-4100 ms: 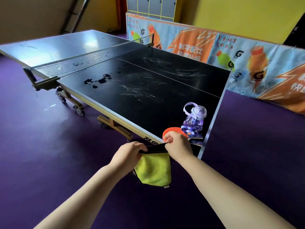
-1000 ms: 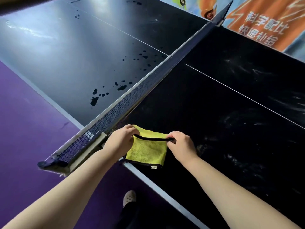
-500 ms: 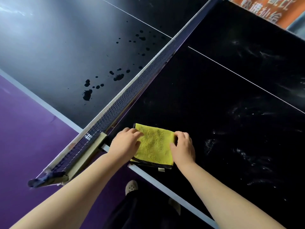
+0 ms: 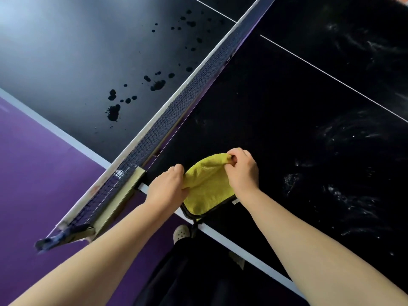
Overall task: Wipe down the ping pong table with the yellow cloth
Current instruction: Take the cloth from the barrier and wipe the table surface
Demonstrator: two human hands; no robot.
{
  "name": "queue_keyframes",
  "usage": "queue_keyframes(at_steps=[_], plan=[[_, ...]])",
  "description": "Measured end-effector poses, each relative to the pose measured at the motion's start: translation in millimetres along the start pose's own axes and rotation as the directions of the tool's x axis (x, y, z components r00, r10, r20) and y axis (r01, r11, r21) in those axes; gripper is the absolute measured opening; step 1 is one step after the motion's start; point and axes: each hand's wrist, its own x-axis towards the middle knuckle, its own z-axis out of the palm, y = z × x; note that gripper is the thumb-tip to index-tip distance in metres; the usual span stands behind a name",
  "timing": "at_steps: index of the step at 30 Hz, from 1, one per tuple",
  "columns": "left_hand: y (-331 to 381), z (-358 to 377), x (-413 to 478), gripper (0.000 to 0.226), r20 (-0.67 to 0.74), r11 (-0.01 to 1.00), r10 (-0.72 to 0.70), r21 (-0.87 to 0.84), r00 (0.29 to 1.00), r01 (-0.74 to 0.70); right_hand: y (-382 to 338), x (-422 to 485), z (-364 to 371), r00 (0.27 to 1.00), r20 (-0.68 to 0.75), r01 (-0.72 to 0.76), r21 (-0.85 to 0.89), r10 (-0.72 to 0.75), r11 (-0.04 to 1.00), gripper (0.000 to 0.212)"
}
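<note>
Both hands now lift the yellow cloth [image 4: 207,188], which lay flat before, off the ping pong table [image 4: 287,129] near the net [image 4: 167,115]. The left hand [image 4: 169,188] grips its left edge; the right hand [image 4: 242,168] pinches its far corner.

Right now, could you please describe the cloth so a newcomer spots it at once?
Start at the black table and follow the net to its near post. Right of that post, at the table's edge, the left hand and right hand grip the cloth. It is the only bright yellow thing, edged in black.
</note>
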Motion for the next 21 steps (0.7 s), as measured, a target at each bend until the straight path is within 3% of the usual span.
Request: queue_keyframes(at_steps=[4,7,9,11,13,18,21], plan=[[-20,-6,-36,0.032,0.011,0.991,-0.118,-0.058,0.993,0.119,-25,-22,25,0.995,0.075,0.065,0.063,-0.069,0.996,0.029],[-38,-7,-59,0.039,-0.052,0.984,-0.173,-0.039,0.984,0.171,-34,-49,58,0.973,0.199,0.126,-0.052,-0.113,0.991,0.031],[-50,-6,-67,0.038,-0.097,0.977,-0.205,-0.085,0.974,0.197,-39,-63,80,0.961,0.257,0.155,-0.184,-0.105,0.971,0.044],[-60,-6,-71,0.036,-0.119,0.971,-0.224,-0.117,0.967,0.211,-42,-71,97,0.947,0.316,0.19,-0.416,-0.055,0.889,0.067],[-68,-6,-72,0.035,-0.14,0.971,-0.22,-0.125,0.965,0.204,-44,-73,109,0.943,0.332,0.211,-0.536,-0.026,0.817,0.075],[-81,-9,-72,0.034,-0.2,0.97,-0.224,-0.144,0.954,0.198,-45,-65,125,0.922,0.354,0.341,-0.556,-0.155,0.758,0.07],[-86,-9,-71,0.031,-0.239,0.97,-0.224,-0.15,0.945,0.192,-51,-56,132,0.869,0.418,0.477,-0.568,-0.264,0.671,0.073]])
